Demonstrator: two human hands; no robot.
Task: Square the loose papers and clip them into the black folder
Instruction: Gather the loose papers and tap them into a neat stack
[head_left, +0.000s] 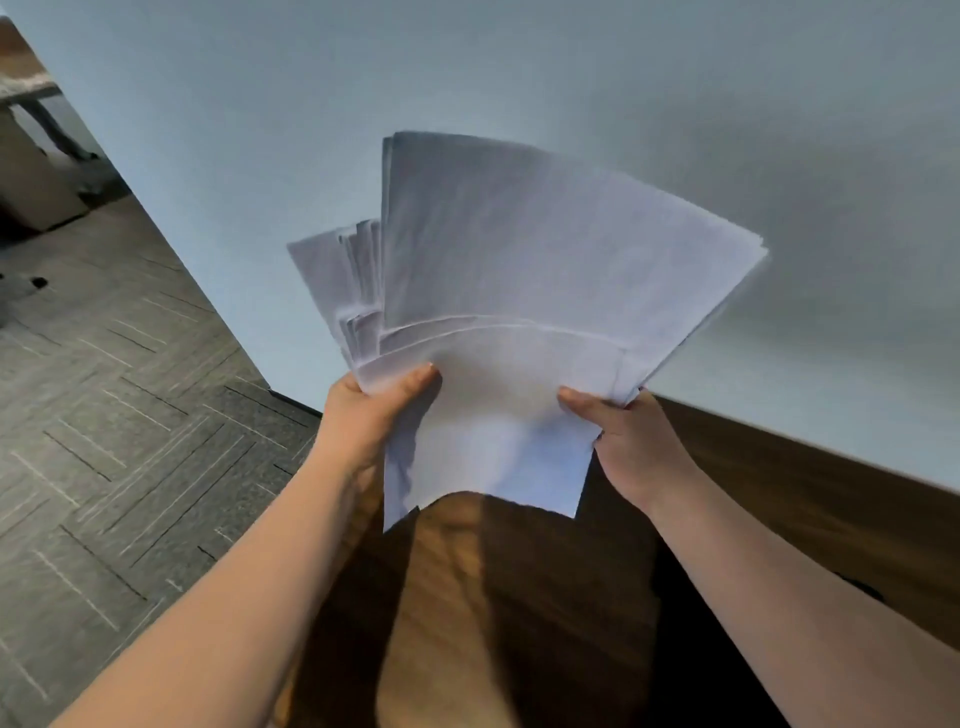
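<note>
Left hand: the left hand (374, 410) grips the lower left side of the papers (519, 291), thumb laid across the front sheet, fingers hidden behind the stack.
Right hand: the right hand (631, 439) grips the lower right side of the same stack, thumb on the front, the rest of the fingers behind the sheets.
Papers: a thick bundle of white sheets held up in the air between both hands, above the tabletop (779, 493) and touching nothing else. The sheets are not squared; they fan out, with one group splayed toward the left, a larger block standing tall in the middle and tilting right, and several lower edges stepped one above another near the thumbs. The front sheet hangs lowest, its bottom edge curling over the tabletop.
Print on the sheets: too blurred to tell.
Tabletop: dark brown wood grain, seen below the papers and between the forearms; its far edge meets the wall (675, 104) on the right. A patch of light falls across the wood near the middle, with shadow on either side.
Wall: plain, pale blue-grey, filling the background behind the papers.
Floor: grey carpet tiles (119, 415) with thin light lines, to the left of the tabletop.
Far left corner: a cardboard box (31, 176) stands on the floor beside a piece of furniture that is only partly visible.
</note>
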